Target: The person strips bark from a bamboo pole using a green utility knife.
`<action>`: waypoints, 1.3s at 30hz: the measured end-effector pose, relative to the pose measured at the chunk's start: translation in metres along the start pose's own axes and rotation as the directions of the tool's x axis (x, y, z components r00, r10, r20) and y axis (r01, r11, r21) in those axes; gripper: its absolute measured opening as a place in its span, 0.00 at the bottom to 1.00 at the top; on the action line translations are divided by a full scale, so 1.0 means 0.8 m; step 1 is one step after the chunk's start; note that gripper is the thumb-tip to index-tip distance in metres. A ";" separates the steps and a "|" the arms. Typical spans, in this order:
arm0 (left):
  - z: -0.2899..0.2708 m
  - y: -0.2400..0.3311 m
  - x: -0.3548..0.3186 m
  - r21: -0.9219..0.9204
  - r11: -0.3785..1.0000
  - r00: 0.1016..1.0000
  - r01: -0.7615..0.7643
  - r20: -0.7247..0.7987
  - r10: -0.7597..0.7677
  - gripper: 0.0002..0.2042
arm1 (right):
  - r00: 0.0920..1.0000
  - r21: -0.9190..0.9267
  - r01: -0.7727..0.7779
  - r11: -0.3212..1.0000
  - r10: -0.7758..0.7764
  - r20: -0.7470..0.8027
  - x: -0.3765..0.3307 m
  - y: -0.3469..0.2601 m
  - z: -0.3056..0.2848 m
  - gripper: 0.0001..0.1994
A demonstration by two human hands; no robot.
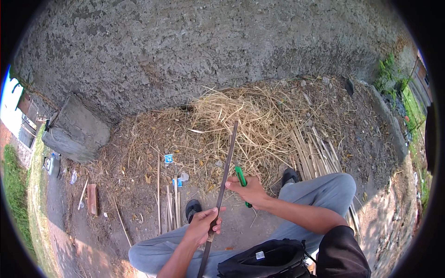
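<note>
A long dark brown stick, perhaps a bamboo strip, slants up from the lower edge between my knees toward a heap of pale shavings. Its lower part is gripped in my left hand, fingers wrapped round it. My right hand is closed on a green utility knife, whose tip points away from me. The thumb and fingertips of that hand reach the stick just above my left hand. Whether the blade touches the stick I cannot tell; it appears beside it.
Pale split strips lie by my right foot, and several more by my left. A rough wall rises beyond the heap. A concrete block and a reddish brick stand left. A black bag rests at my lap.
</note>
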State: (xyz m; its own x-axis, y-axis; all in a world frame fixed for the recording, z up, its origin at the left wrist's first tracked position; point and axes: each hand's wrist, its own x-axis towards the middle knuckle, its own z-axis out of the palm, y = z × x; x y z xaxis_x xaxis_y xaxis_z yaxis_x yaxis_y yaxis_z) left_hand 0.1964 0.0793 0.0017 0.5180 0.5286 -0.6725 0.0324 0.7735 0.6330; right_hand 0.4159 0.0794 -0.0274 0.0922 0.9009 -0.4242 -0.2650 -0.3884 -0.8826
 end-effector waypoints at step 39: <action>-0.011 -0.021 0.015 0.302 0.953 0.979 -0.029 0.199 -0.033 0.15 | 0.988 0.228 0.026 0.973 0.010 -0.152 0.036 -0.033 -0.050 0.11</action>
State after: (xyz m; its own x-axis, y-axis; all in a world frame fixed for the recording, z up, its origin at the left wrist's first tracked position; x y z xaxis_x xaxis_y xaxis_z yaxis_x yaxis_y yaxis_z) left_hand 0.1946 0.0760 -0.0203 0.6762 0.4226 -0.6035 0.2738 0.6163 0.7384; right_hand 0.4638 0.1077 -0.0248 0.2344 0.8572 -0.4585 -0.4745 -0.3108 -0.8236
